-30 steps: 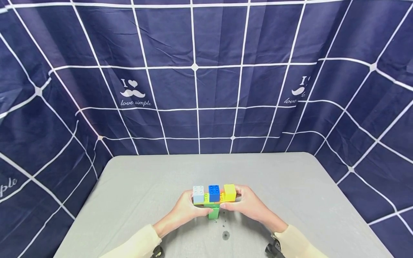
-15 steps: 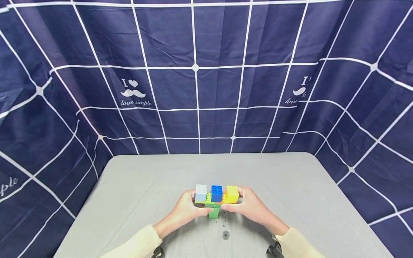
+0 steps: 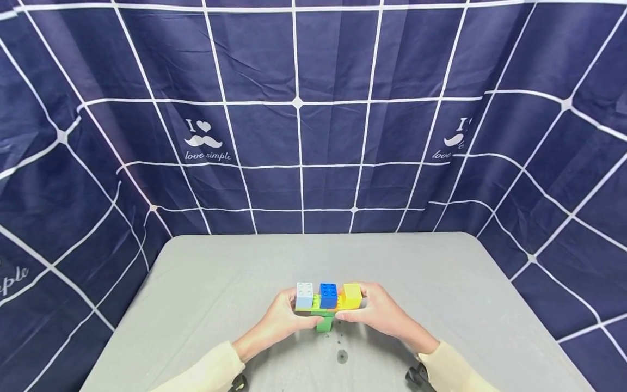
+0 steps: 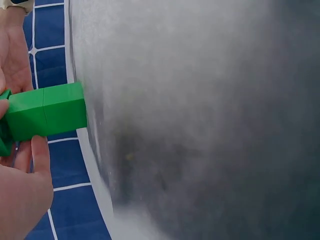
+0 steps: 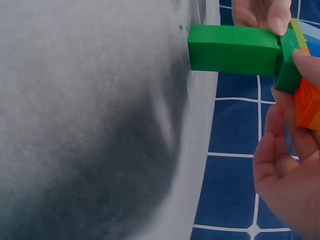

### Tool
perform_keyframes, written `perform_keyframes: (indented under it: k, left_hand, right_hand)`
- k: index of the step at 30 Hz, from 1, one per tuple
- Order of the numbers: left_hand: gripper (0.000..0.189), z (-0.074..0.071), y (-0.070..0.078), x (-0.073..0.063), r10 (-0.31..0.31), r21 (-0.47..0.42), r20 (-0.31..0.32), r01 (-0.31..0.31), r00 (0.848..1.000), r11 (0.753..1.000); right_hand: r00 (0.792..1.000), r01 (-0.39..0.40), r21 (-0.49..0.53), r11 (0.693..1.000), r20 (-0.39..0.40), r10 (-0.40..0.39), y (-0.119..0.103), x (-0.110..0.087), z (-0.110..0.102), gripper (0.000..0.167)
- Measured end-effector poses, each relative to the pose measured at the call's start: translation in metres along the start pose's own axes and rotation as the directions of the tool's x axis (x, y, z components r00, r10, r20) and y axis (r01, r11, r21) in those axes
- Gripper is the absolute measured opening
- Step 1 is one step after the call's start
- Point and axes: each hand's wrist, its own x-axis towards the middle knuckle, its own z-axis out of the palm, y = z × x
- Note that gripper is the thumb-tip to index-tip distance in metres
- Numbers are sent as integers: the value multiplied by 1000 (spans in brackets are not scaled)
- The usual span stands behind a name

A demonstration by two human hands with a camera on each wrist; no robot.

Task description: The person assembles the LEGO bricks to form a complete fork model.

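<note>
Both hands hold a structure of toy building bricks at the front middle of the table. Its foot is a green brick column point(image 3: 324, 325), which shows as two bricks end to end in the right wrist view, with another green brick point(image 5: 287, 60) across its top. Above lie lime and orange bricks point(image 5: 307, 105), then a light blue brick point(image 3: 304, 296), a dark blue brick point(image 3: 328, 296) and a yellow brick point(image 3: 351, 295) in a row. My left hand point(image 3: 289, 316) grips the left end, thumb in front. My right hand point(image 3: 376, 313) grips the right end likewise.
The grey table point(image 3: 220, 272) reaches out around the hands on all sides. A dark spot point(image 3: 342, 356) marks its surface in front of the column. Navy curtains point(image 3: 328, 136) with white grid lines enclose the back and both sides.
The upper bricks have shifted slightly to the right over the green column, mostly in the first half second. Both hands keep their hold and have hardly moved.
</note>
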Motion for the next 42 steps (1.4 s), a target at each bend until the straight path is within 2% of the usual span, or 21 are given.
perform_keyframes:
  k: [4,10,18,21,26,32,38,42]
  left_hand:
    - [42,0,2,-1,-1,1,-3,1,1000,1000]
    - [39,5,3,-2,-30,-45,-15,30,999,999]
    - [39,10,5,-6,-23,-74,-11,22,1000,997]
    - [39,11,5,-7,-27,-58,-28,26,999,998]
    - [39,10,5,-7,-28,33,-42,29,999,999]
    - [43,3,4,-10,-22,29,-34,23,999,999]
    - [37,-1,5,-14,8,87,-45,-4,999,996]
    - [35,-1,6,-15,1,90,-43,3,999,996]
  right_hand:
    - [1000,22,-8,1000,8,-22,-1,0,-1,31]
    - [999,36,-65,997,31,-34,-3,1,-6,33]
    - [997,51,-89,995,64,-46,-4,5,-12,34]
    - [996,64,-87,994,72,-58,-4,6,-12,33]
    - [996,73,-88,993,67,-67,-3,5,-11,33]
    - [996,76,-86,993,59,-71,-3,6,-7,34]
    - [996,73,-73,995,51,-69,-1,5,-4,33]
    - [995,87,-79,993,51,-83,2,4,-4,32]
